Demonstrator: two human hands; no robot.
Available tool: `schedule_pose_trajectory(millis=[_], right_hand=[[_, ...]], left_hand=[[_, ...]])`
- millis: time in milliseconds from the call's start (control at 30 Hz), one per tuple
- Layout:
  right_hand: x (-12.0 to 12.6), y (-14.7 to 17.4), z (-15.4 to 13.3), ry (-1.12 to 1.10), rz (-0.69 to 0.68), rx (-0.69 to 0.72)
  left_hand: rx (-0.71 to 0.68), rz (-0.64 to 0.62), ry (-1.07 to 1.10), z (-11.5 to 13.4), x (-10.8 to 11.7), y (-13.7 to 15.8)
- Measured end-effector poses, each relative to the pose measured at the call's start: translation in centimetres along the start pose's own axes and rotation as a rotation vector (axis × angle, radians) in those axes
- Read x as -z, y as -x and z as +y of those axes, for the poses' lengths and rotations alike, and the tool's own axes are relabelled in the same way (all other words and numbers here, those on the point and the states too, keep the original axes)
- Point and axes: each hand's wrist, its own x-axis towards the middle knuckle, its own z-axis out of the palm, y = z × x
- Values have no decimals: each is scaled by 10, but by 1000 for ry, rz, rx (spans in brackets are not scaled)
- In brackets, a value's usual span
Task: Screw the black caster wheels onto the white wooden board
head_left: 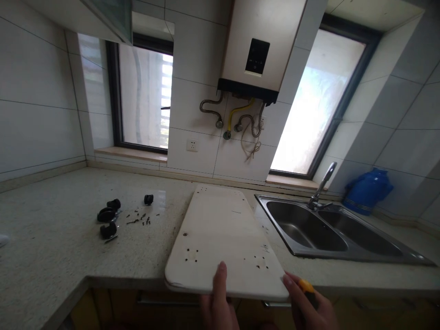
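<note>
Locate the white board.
The white board is centred in the head view on the countertop, overhanging its front edge, between the black casters at left and steel sink at right.

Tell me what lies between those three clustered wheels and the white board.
In the head view, small dark screws lie scattered on the counter there, with a fourth wheel farther back.

Two hands (221, 298); at them, one board (220, 238), one yellow tool (305, 286); to their left, four casters (106, 214) (screws (148, 221) uncountably small); to their right, two sink basins (302, 227).
</note>
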Motion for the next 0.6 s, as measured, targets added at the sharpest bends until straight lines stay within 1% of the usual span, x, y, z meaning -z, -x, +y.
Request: schedule_pose_trajectory(millis=[67, 200, 333, 400, 467, 533, 600], right_hand=[[-8, -4, -6, -35, 23, -32], [-24, -19, -16, -93, 20, -31], [-32, -37, -19, -170, -71, -41], [-33, -42, -18, -189, -115, -59], [-34, -42, -17, -214, -138, -70], [-34, -41, -16, -244, -142, -76], [-34, -39, -14, -279, -137, -78]], left_hand=[[51, -33, -36, -11, 3, -3], [106, -143, -109, -28, 2, -10], [98, -290, -108, -38, -14, -17], [92, -300, -105, -39, -23, -20], [112, -315, -107, -37, -28, -23], [150, -374, -126, -33, -23, -25], [186, -463, -207, -28, -6, -26]])
